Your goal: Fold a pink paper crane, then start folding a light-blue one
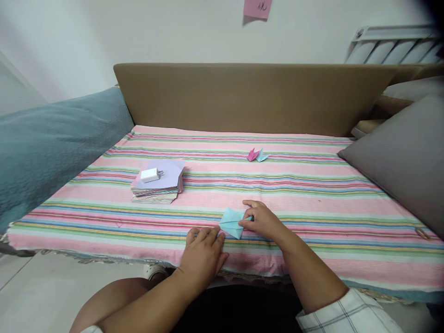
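A light blue folded paper [231, 223] lies on the striped cloth [291, 203] in front of me, with a crease running across it. My right hand [258, 220] pinches its right corner between thumb and fingers. Just left of the paper, my left hand [204, 249] rests palm down with its fingers stretched out, the fingertips close to the paper's left edge. Whether they touch it I cannot tell. Farther back on the cloth sit two small folded paper pieces, a pink one [253, 155] and a light blue one [262, 156].
Left of my hands is a stack of coloured paper [166, 180] with a white charger plug [150, 175] on top. A brown backboard [243, 97] stands behind the cloth. Grey cushion [402, 162] at right, blue-covered armrest [62, 138] at left. A small ring-shaped item [422, 233] lies far right.
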`<state>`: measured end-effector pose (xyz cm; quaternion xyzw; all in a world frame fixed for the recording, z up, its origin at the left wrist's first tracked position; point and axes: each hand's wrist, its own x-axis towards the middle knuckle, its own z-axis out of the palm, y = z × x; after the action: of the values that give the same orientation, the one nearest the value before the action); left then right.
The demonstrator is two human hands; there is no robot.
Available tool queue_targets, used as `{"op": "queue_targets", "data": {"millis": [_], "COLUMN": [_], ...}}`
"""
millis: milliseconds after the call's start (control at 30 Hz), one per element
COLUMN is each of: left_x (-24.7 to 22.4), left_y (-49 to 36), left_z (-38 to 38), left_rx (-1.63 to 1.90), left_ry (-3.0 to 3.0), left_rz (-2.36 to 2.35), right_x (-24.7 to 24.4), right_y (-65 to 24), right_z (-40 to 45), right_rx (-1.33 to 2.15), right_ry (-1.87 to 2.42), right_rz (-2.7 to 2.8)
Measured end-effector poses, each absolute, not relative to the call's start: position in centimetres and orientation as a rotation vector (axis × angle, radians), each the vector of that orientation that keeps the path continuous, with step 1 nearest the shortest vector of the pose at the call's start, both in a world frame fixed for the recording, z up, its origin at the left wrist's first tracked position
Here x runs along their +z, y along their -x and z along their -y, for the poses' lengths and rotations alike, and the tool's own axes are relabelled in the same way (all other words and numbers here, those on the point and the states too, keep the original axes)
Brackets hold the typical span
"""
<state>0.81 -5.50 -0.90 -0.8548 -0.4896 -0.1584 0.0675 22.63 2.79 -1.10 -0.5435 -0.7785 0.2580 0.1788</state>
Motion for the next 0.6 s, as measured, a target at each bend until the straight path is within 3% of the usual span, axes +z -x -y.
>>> {"op": "queue_targets", "data": {"millis": [200, 433, 600], "left_x": [0.7, -2.0, -3.4], "left_y": [-0.8, -3.4, -3.3], "left_z": [4.9, 3.7, 3.0], "left_rx": [-0.831, -0.452, -0.411], "left_ry": [2.563, 2.740, 2.758], "left_rz": [1.229, 1.055, 1.085], "right_x": [-1.0, -1.1, -1.0], "right_y": [-22.6, -22.6, -22.7], "right_z": [-2.7, -2.7, -2.7], "right_rx": [0.720, 0.664, 0.723], "right_ry": [1.524, 1.528, 1.487], "right_rz": [2.200, 2.217, 2.203]}}
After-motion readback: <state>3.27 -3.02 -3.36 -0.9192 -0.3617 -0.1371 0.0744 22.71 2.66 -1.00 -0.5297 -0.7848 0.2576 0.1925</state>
